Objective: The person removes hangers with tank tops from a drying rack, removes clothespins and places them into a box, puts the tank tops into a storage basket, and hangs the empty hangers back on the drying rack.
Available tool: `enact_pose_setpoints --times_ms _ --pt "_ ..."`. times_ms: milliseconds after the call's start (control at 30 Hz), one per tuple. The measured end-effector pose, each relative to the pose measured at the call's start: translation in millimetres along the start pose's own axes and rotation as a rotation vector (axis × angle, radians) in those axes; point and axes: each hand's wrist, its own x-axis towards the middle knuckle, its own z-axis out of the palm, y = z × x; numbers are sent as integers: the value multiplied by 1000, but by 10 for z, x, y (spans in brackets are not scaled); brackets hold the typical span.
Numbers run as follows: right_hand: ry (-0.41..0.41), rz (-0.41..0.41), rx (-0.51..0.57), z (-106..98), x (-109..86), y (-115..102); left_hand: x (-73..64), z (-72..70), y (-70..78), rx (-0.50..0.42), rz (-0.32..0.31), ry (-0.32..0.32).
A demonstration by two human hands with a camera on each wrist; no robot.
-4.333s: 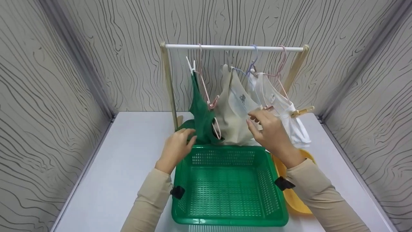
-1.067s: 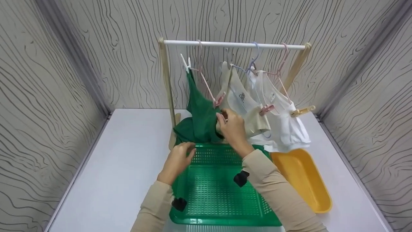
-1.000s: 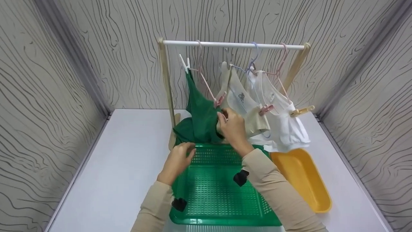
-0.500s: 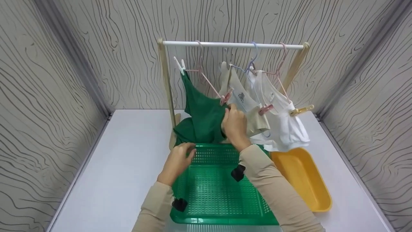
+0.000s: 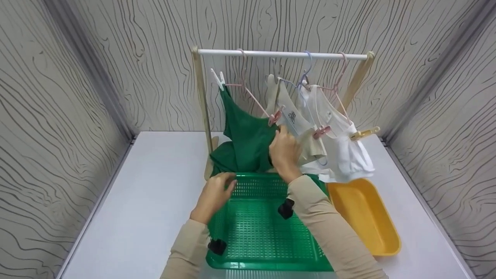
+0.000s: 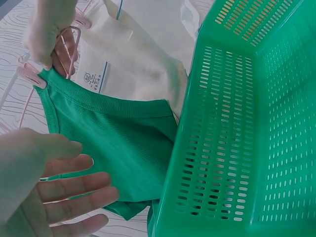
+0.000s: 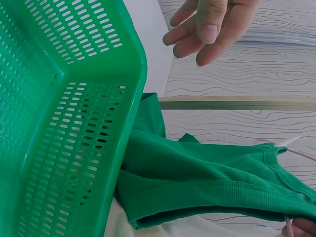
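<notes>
A green tank top hangs from a pink hanger at the rack's left end. A white clothespin pinches its left side and a pink clothespin its right. My right hand grips the top's right edge just below the pink clothespin; in the left wrist view a pink hanger bar runs through its fingers. My left hand hovers by the basket's back left corner with relaxed fingers, holding nothing. The top's lower part is bunched behind the green basket.
A white rod on wooden posts carries the hangers. Beside the green top hang a beige top and white tops, clipped with pink and yellow clothespins. At the right, a yellow tray lies on the white table.
My right hand has come left from before the pale tops to the green top's edge. The top's right side and pink clothespin have shifted right, spreading the cloth. My left hand has lowered slightly.
</notes>
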Motion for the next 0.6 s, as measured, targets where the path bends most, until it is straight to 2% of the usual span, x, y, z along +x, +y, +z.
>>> enact_pose_setpoints --times_ms 133,600 --pt "41 -30 -2 30 -14 18 2 11 -17 10 -4 0" --pt "76 -60 61 15 -50 50 5 43 -38 -1 4 1"
